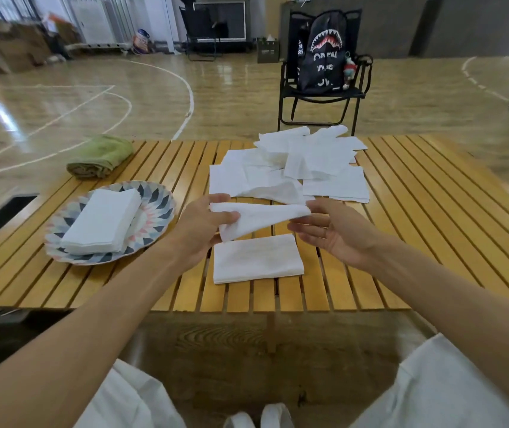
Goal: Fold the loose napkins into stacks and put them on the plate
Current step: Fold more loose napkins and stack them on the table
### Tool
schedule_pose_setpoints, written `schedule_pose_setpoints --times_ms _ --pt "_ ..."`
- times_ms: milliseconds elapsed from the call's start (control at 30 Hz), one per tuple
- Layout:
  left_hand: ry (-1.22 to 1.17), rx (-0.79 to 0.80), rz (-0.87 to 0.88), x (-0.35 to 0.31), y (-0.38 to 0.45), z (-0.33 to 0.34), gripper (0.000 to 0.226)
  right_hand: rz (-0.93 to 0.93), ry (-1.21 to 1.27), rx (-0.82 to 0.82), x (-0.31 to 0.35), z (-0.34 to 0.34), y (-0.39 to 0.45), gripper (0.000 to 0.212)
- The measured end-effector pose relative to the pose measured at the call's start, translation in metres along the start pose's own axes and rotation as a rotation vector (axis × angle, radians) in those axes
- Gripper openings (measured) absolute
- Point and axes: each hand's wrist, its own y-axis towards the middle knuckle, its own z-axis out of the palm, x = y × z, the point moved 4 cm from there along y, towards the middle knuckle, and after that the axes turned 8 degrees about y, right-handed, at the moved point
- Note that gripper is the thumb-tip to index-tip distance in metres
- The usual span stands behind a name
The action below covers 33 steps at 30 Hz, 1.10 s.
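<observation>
A white napkin [258, 219] hangs in the air between both hands, half folded. My left hand [203, 230] pinches its left end and my right hand [336, 233] holds its right end with the fingertips, palm turned up. Just below lies a folded napkin stack [258, 259] on the slatted wooden table [432, 227]. A heap of loose white napkins [296, 165] spreads across the far middle of the table. At the left, the patterned plate [157, 208] carries a folded napkin stack [102, 222].
A rolled green towel [100, 157] lies at the table's far left corner. Behind the table stands a black folding chair [321, 97] with a black shark-print backpack [324, 47] on it. My white-clad knees show below the table's near edge.
</observation>
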Motion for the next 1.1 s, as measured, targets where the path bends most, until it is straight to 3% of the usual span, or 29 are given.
schedule_pose_setpoints --times_ms 133,200,267,333,433,533,733,833,900,1100 --pt "0.127 -0.012 0.093 -0.014 -0.008 -0.004 0.046 -0.054 -0.030 0.087 0.008 0.005 -0.005 0.042" --pt "0.070 0.026 0.074 -0.020 -0.013 -0.004 0.035 -0.100 -0.218 0.156 0.015 0.011 -0.008 0.049" --pt "-0.011 0.063 0.030 -0.022 -0.017 -0.006 0.023 -0.182 -0.475 0.143 0.022 0.015 -0.010 0.042" --pt "-0.036 0.078 0.015 -0.021 -0.020 -0.010 0.026 -0.249 -0.602 0.083 0.026 0.015 -0.010 0.024" --pt "0.203 0.100 0.109 -0.021 -0.024 -0.016 0.032 -0.329 -0.632 0.001 0.027 0.013 -0.007 0.011" --pt "0.466 0.076 0.230 -0.020 -0.029 -0.014 0.031 -0.343 -0.663 -0.044 0.024 0.014 -0.004 0.015" --pt "0.526 -0.105 0.274 -0.015 -0.030 -0.009 0.004 -0.218 -0.480 -0.083 0.014 0.015 0.009 0.037" --pt "0.423 -0.047 0.117 -0.003 -0.027 -0.005 0.014 -0.065 -0.415 -0.095 0.000 0.014 0.017 0.021" --pt "0.435 -0.049 0.045 0.009 -0.024 -0.004 0.025 -0.021 -0.511 -0.106 -0.008 0.013 0.019 0.025" --pt "0.760 -0.089 -0.014 0.042 -0.011 -0.010 0.045 -0.044 -0.801 -0.151 -0.023 0.010 0.026 0.037"
